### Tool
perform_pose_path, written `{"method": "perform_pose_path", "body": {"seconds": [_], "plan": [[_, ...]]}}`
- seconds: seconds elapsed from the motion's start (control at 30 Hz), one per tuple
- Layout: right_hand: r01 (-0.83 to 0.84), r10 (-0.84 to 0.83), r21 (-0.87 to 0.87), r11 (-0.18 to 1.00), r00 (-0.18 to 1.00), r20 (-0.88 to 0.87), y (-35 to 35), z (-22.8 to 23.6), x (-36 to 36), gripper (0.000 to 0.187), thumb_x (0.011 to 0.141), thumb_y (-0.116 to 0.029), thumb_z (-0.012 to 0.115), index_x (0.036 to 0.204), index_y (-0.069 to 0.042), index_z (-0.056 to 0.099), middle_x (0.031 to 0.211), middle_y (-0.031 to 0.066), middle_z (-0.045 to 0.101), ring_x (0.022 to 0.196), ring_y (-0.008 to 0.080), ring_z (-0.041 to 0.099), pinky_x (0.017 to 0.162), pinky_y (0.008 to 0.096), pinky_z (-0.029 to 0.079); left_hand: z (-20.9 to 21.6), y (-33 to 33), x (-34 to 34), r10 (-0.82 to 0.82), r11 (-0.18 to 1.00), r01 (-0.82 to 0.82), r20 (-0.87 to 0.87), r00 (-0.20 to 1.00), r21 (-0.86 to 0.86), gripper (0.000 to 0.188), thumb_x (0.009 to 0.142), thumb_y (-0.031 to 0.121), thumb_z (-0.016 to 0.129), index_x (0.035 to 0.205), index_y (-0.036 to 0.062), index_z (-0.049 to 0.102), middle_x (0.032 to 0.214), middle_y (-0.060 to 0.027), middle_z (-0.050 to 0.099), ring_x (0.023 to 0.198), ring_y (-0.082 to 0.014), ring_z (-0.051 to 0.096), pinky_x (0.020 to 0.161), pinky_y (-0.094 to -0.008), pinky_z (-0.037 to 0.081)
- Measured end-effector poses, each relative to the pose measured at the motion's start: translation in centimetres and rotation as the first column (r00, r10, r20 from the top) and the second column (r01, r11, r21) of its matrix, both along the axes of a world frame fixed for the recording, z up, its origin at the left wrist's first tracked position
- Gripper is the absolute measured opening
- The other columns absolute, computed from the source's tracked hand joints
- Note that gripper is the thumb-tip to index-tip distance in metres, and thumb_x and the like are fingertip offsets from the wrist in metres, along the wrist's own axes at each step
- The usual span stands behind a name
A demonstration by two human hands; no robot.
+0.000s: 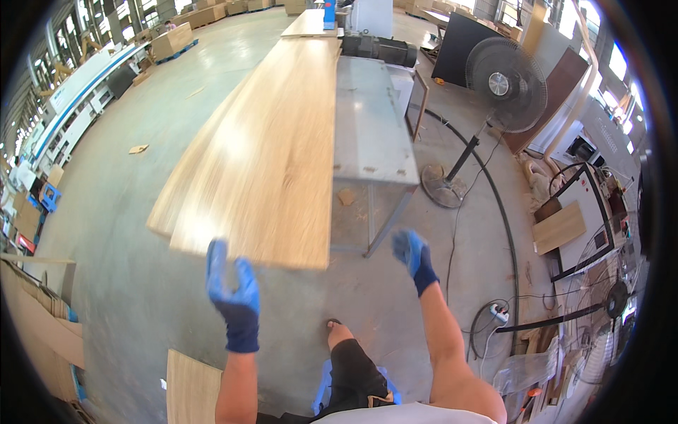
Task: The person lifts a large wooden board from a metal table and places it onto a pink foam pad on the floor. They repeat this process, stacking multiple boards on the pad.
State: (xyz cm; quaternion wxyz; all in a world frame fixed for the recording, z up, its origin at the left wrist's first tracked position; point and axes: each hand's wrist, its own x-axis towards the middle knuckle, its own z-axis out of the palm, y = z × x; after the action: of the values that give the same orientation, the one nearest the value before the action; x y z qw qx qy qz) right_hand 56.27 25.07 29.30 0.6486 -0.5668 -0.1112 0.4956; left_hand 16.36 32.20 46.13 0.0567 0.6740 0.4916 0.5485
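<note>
Grey factory floor (127,198) all round; your left grip (232,293), thumb and fingers spread, is nearer the wood-grain board (282,162) at 12-to-1 o'clock, long axis roughly 6-to-12, right grip (411,251) too blurred to tell.

Counted around the bench (371,116)

One left hand (236,293) and one right hand (415,258) are counted in front of the bench. At least two long boards (282,169) are seen mostly to its left, the exact number being hidden by overlap. One motor (378,49) is found at its far end. One farther fan (498,85) and one nearer fan (616,300), two in all, are counted to its right, along with one power strip (500,313).
</note>
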Motion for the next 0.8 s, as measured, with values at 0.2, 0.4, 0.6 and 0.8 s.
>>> {"method": "perform_pose_path", "body": {"seconds": [0.2,0.4,0.6,0.8], "plan": [[0.113,-0.133,-0.208,0.972,0.988,-0.084,-0.5,1.5,7.8,0.049,0.089,-0.036,0.045,0.126,-0.004,0.045,0.118,0.0143,0.056,0.099,0.0271,0.057,0.085,0.0411,0.045,-1.6,-6.1,0.5,0.614,0.579,0.145,0.545,0.571,-0.803,0.043,0.091,0.033,0.051,0.125,0.0079,0.048,0.116,-0.0115,0.056,0.099,-0.0251,0.055,0.083,-0.0352,0.045],[0.165,-0.174,-0.271,0.948,0.985,-0.010,4.3,1.7,26.4,0.043,0.089,-0.031,0.043,0.122,-0.003,0.047,0.119,0.0156,0.056,0.099,0.0304,0.057,0.083,0.0402,0.046,-0.7,-6.8,7.8,0.510,0.403,0.792,0.831,0.222,-0.459,0.050,0.085,0.051,0.051,0.121,0.0163,0.047,0.107,-0.0028,0.057,0.093,-0.0200,0.055,0.076,-0.0398,0.047],[0.396,-0.333,-0.344,0.851,0.915,0.229,3.9,-4.2,42.3,0.026,0.086,-0.028,0.049,0.101,-0.009,0.057,0.090,0.0115,0.064,0.068,0.0261,0.060,0.055,0.0404,0.045,-0.4,-5.6,10.6,0.719,0.455,0.740,0.695,0.023,-0.495,0.049,0.089,0.034,0.047,0.129,0.0057,0.044,0.115,-0.0090,0.058,0.105,-0.0296,0.053,0.085,-0.0432,0.044],[0.550,-0.378,-0.071,0.832,0.656,0.653,12.7,-11.4,62.7,0.037,0.084,-0.032,0.056,0.107,-0.003,0.058,0.082,0.0126,0.064,0.076,0.0272,0.061,0.066,0.0371,0.047,-4.9,-5.5,10.1,0.747,0.634,0.389,0.659,-0.087,-0.668,0.046,0.077,0.028,0.070,0.112,0.0013,0.057,0.096,-0.0108,0.063,0.090,-0.0245,0.058,0.081,-0.0380,0.047]]}}
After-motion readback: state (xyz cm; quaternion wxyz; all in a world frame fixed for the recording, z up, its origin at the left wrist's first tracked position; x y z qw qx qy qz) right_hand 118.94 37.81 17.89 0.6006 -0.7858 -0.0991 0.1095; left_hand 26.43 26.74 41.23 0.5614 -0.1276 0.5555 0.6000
